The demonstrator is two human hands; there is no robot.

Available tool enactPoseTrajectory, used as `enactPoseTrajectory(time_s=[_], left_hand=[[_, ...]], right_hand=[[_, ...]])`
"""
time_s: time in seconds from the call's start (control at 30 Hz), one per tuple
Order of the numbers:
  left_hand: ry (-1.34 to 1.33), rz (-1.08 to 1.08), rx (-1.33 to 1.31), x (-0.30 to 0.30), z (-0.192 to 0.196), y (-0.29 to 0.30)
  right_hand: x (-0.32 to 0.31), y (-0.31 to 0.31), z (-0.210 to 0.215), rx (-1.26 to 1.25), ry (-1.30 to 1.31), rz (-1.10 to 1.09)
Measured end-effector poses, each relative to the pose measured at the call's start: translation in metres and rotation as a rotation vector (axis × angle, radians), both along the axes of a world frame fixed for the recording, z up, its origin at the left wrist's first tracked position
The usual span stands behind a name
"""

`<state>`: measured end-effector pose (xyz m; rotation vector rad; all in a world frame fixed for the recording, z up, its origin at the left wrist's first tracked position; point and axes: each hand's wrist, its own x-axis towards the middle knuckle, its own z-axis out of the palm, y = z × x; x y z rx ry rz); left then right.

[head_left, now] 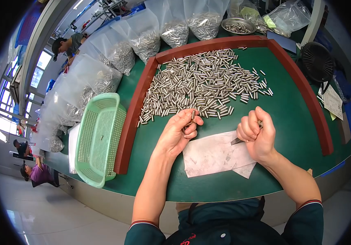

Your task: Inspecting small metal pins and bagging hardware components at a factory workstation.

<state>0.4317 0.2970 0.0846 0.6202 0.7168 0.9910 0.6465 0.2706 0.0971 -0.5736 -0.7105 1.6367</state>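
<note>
My left hand (178,131) pinches a short metal pin (193,114) upright between thumb and fingertips, at the near edge of a heap of loose metal pins (200,79). My right hand (257,132) is closed in a fist around a slim tool with a flat, dark metal blade (236,141). Its blade sticks out below the fist, and the other end shows at the top; most of the handle is hidden by my fingers. Under and between both hands lies a stained, pale pink cloth (208,157), spread flat on the green tabletop (294,134).
Dark red wooden rails (136,118) border the heap at left, back and right. Left of them stands a green plastic basket (97,139). Bags of pins (144,38) line the far side, beside a metal bowl (238,26). A black fan (317,61) stands at right. Several people work far left.
</note>
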Motion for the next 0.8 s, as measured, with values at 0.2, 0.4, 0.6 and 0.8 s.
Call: enactPoseTrajectory(time_s=[0.2,0.4,0.6,0.8], left_hand=[[-0.292,0.077,0.026,-0.026,0.006,0.001],[1.490,1.278,0.784,-0.094,0.052,-0.011],[2.028,1.319,0.451,-0.166,0.048,-0.032],[2.110,1.040,0.610,-0.138,0.037,-0.021]], right_hand=[[-0.003,-0.002,0.002,0.002,-0.004,0.001],[-0.002,-0.002,-0.002,-0.001,-0.012,-0.004],[-0.007,-0.004,0.001,0.005,-0.004,-0.003],[-0.008,-0.003,0.000,0.005,0.003,0.013]])
